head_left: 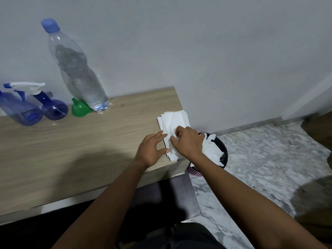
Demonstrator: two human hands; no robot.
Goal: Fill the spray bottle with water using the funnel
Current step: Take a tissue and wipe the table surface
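A blue spray bottle point(53, 107) with a white trigger head stands at the table's far left. A second blue bottle point(19, 112) lies beside it. The green funnel point(80, 108) rests upside down against a tall clear water bottle point(79, 76) with a blue cap. At the table's right end lies a stack of white tissues point(175, 121). My left hand point(152, 150) presses the stack's left edge with straight fingers. My right hand point(186, 141) pinches a top tissue.
The wooden table point(80, 150) runs along a grey wall. A black bin point(218, 153) holding crumpled white paper stands on the marble floor just past the table's right end. A dark chair seat sits below the table edge.
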